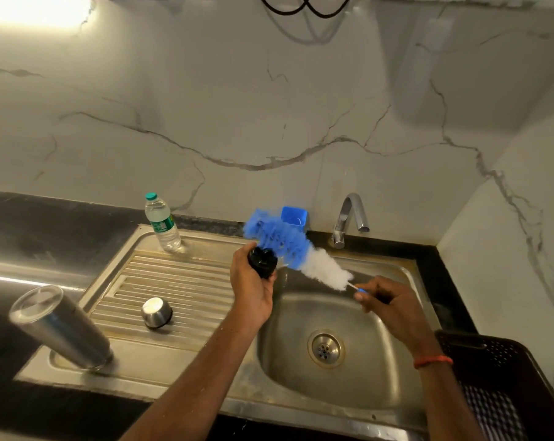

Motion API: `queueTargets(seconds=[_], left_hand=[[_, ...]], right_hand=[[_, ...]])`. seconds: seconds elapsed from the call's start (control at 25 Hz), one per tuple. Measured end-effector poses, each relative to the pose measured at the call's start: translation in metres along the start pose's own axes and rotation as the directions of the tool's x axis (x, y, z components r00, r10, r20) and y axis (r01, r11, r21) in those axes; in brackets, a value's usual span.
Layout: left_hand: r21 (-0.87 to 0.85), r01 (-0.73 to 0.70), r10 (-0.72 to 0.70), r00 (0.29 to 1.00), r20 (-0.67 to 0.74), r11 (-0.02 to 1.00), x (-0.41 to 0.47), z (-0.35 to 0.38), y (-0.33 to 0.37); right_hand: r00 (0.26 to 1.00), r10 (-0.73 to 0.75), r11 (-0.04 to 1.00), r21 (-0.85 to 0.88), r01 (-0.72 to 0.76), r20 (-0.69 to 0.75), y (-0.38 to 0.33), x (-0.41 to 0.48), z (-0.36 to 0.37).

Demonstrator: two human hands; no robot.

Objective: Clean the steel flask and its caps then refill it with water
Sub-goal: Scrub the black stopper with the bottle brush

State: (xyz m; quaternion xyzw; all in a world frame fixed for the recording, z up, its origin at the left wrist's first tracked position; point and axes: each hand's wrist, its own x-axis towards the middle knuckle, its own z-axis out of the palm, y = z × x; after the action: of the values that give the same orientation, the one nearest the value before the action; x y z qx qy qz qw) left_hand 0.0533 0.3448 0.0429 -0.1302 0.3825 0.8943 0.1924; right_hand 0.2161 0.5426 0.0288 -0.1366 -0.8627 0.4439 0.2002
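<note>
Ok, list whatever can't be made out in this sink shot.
Head view only:
Black cap: its inside is blurred, its sides covered by the left hand.
Brush: bristles motion-blurred; handle hidden in the right hand.
Steel flask: inside hidden by its own wall.
Black basket: cut off by the right and bottom edges.
Water bottle label: too small to read.

Smeared by blur: blue and white bristles of brush (282,246). Hidden inside right hand (393,305): most of brush handle, only blue stub showing. Covered by left hand (253,288): lower part of black cap (263,261). Partly behind bristles: blue container (296,216). Cut by right and bottom edges: black basket (498,377). Cut by top edge: black cable (304,6). Too small to read: label on water bottle (162,222).
</note>
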Motion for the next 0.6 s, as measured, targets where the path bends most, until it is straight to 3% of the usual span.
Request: queueTargets(seconds=[0.12,0.2,0.36,0.6], left_hand=[[0.088,-0.037,0.040,0.999,-0.036,0.995,0.006,-0.006,-0.002],[0.108,0.000,-0.002,1.000,0.021,0.994,0.002,-0.004,-0.006],[0.087,0.062,-0.068,0.995,0.068,0.994,-0.006,0.002,-0.008],[0.120,0.001,-0.016,0.993,0.117,0.993,-0.008,0.001,0.000]], right_hand=[[0.984,0.070,0.998,0.016,-0.068,-0.161,-0.002,-0.006,-0.009],[0.976,0.014,1.000,0.004,-0.013,-0.218,-0.014,0.001,-0.001],[0.979,-0.155,0.971,-0.202,0.126,-0.135,-0.022,0.010,0.027],[0.976,-0.130,0.978,-0.182,0.098,-0.173,0.000,-0.001,0.010]])
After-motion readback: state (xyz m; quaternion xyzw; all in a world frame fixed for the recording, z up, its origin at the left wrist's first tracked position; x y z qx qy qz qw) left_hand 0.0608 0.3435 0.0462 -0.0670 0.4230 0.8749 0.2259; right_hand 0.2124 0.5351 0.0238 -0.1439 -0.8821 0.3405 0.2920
